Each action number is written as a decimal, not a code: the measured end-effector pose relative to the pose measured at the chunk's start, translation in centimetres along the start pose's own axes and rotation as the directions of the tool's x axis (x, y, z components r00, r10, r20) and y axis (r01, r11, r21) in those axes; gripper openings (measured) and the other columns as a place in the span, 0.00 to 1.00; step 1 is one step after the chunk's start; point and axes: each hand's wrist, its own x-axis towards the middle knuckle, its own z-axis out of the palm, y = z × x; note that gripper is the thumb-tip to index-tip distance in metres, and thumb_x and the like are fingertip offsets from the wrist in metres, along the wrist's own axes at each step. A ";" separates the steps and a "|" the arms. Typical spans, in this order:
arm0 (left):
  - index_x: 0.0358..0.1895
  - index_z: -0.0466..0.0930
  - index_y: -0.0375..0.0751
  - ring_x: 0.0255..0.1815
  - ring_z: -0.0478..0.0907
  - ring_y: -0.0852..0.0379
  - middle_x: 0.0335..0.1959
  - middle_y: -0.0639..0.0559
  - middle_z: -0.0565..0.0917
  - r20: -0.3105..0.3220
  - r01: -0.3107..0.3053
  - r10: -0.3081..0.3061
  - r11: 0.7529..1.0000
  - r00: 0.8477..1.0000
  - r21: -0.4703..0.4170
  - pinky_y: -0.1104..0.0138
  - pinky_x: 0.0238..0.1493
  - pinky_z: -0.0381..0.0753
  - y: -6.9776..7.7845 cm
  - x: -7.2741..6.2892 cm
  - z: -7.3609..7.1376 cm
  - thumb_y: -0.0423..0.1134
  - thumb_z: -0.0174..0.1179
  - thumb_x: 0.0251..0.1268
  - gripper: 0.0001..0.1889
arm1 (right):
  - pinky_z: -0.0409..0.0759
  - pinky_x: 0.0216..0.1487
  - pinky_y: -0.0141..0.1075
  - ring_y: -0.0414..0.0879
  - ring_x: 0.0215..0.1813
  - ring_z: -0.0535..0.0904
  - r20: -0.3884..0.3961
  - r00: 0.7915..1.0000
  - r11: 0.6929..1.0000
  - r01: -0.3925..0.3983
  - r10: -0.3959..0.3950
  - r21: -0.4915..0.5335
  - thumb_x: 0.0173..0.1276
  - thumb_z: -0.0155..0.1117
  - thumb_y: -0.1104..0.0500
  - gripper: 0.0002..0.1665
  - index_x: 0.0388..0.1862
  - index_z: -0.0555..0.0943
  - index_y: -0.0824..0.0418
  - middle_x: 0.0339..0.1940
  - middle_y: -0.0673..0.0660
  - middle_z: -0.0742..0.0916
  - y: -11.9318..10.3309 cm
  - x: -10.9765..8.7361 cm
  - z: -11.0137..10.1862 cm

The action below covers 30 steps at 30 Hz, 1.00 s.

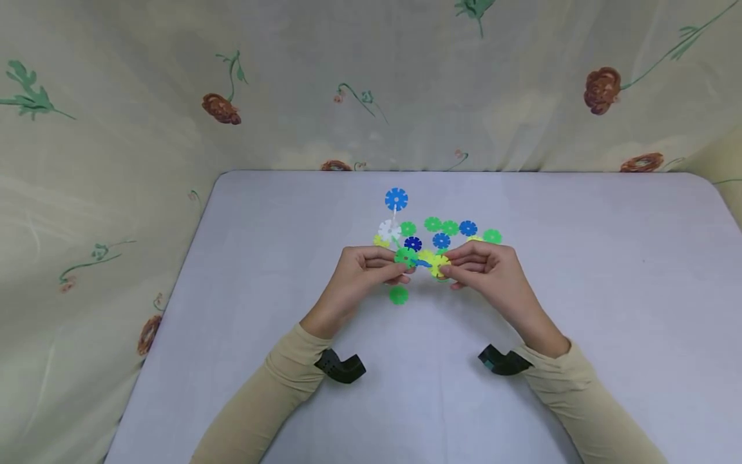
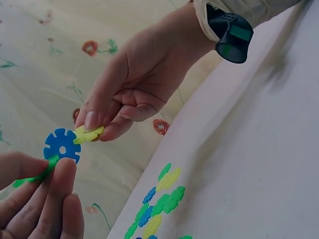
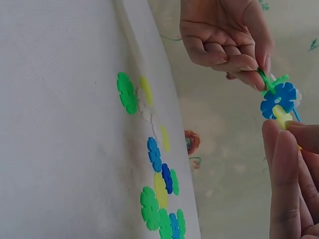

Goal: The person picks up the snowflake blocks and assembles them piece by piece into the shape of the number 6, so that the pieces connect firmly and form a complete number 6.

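Above the table both hands hold a chain of notched plastic discs. My left hand (image 1: 371, 269) pinches a green disc (image 1: 406, 256) between thumb and fingers. With thumb and fingertips, my right hand (image 1: 489, 265) grips a yellow disc (image 1: 439, 266). Between them a blue disc (image 2: 53, 143) stands edge-on to the head view, joined to the green one and meeting the yellow one; how deep the slots sit I cannot tell. Beyond the left fingers, a white disc (image 1: 387, 229) and a light-blue disc (image 1: 397, 198) appear in line with the chain; fingers partly hide the joints.
Several loose discs lie on the white table (image 1: 261, 225) behind the hands, among them a dark blue disc (image 1: 413, 243) and a green disc (image 1: 492, 236). Another green disc (image 1: 398, 295) lies nearer, below the left hand. A flowered curtain (image 1: 406, 84) hangs behind the table's far edge.
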 end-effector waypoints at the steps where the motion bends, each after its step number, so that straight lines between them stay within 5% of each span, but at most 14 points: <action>1: 0.44 0.88 0.32 0.37 0.91 0.57 0.42 0.35 0.91 -0.003 -0.001 0.001 1.000 1.000 0.002 0.62 0.50 0.90 0.0 0.0 0.0 0.35 0.69 0.68 0.09 | 0.92 0.37 0.39 0.48 0.38 0.92 -0.005 1.000 1.000 0.010 -0.010 0.000 0.68 0.72 0.65 0.13 0.47 0.84 0.72 0.37 0.42 0.92 0.0 0.0 0.1; 11: 0.44 0.88 0.30 0.35 0.91 0.57 0.39 0.33 0.91 -0.006 -0.051 0.051 0.999 0.999 0.016 0.58 0.48 0.91 -0.1 0.0 0.0 0.36 0.67 0.71 0.10 | 0.90 0.32 0.37 0.38 0.37 0.91 -0.061 0.993 0.995 0.102 -0.103 -0.024 0.67 0.73 0.67 0.10 0.45 0.86 0.71 0.39 0.41 0.92 0.1 -0.2 1.0; 17: 0.46 0.86 0.25 0.35 0.91 0.58 0.40 0.32 0.91 0.017 -0.061 0.061 0.997 0.998 0.044 0.52 0.51 0.90 -0.1 0.0 0.0 0.37 0.64 0.74 0.13 | 0.90 0.30 0.36 0.42 0.35 0.91 -0.089 0.988 0.992 0.120 -0.124 -0.044 0.65 0.75 0.68 0.08 0.42 0.87 0.70 0.41 0.41 0.92 0.4 -0.2 1.4; 24: 0.42 0.88 0.30 0.37 0.92 0.57 0.40 0.32 0.91 0.030 -0.065 0.063 0.995 0.998 0.078 0.61 0.47 0.90 0.0 0.0 -0.1 0.36 0.63 0.75 0.11 | 0.90 0.31 0.36 0.47 0.29 0.90 -0.115 0.985 0.991 0.119 -0.125 -0.058 0.65 0.75 0.68 0.08 0.41 0.87 0.70 0.44 0.62 0.93 0.5 -0.3 1.9; 30: 0.41 0.88 0.30 0.37 0.92 0.55 0.39 0.35 0.91 0.038 -0.058 0.055 0.996 0.998 0.073 0.60 0.48 0.91 -0.1 0.0 -0.1 0.37 0.63 0.75 0.11 | 0.90 0.31 0.35 0.47 0.26 0.89 -0.127 0.981 0.988 0.138 -0.145 -0.062 0.65 0.74 0.69 0.07 0.40 0.87 0.70 0.43 0.67 0.91 0.7 -0.3 2.1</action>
